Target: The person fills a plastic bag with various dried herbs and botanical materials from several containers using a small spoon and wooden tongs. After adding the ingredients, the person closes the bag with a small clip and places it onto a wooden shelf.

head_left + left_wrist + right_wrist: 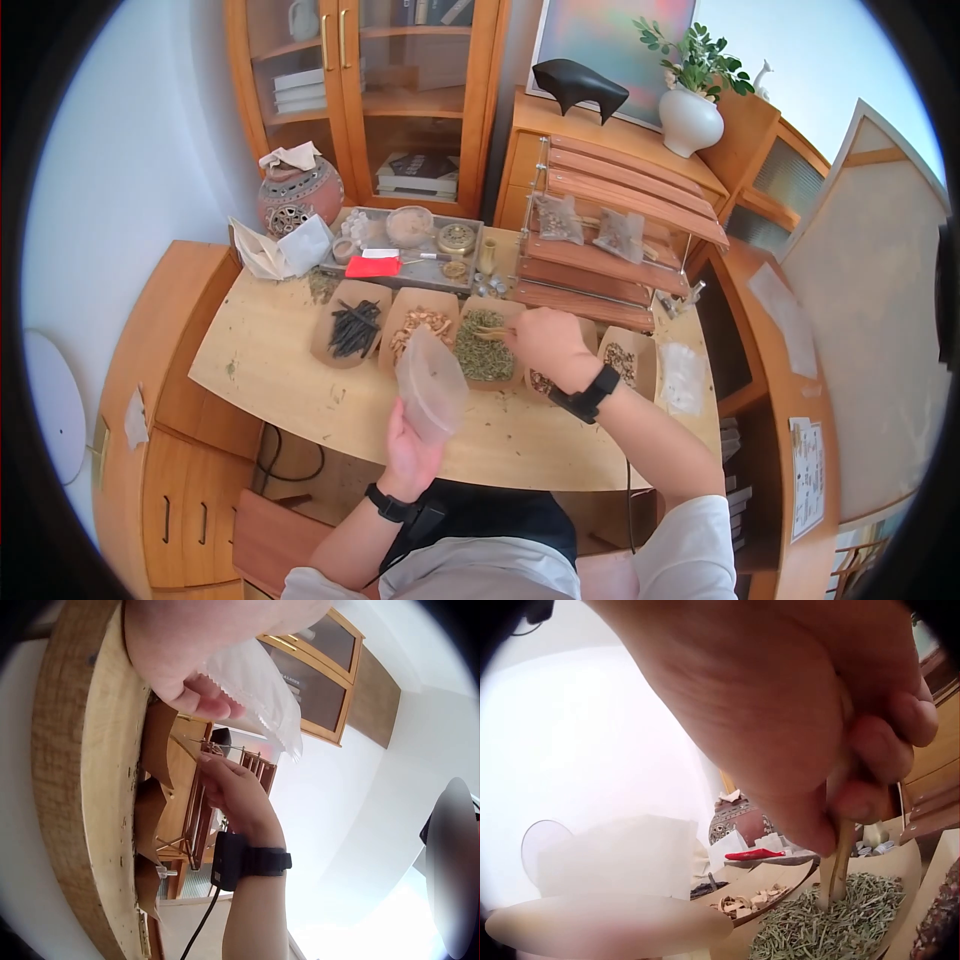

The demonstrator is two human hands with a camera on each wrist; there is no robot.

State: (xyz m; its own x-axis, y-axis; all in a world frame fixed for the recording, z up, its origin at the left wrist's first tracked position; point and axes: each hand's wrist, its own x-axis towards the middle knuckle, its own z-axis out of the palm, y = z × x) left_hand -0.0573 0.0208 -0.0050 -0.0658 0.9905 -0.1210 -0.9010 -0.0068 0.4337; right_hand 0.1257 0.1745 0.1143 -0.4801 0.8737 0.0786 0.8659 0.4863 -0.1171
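Note:
My right hand (552, 345) grips a pair of wooden tweezers (835, 874), whose tips touch the dried green herb (832, 915) in a paper tray. In the head view that herb (484, 352) lies between a tray of pale brown slices (420, 325) and one partly hidden by my right hand. My left hand (413, 450) pinches a translucent white pouch (433, 385) above the table's front part, left of the herb tray. In the left wrist view the pouch (259, 690) hangs by my left fingers (202, 697). What is inside the pouch cannot be made out.
A tray of black sticks (353, 328) stands at the left, another of mixed pieces (620, 362) at the right. Behind are a grey tray (400, 270) with small vessels, a red packet (372, 267), a patterned jar (300, 190) and a wooden rack (630, 190) holding two filled bags.

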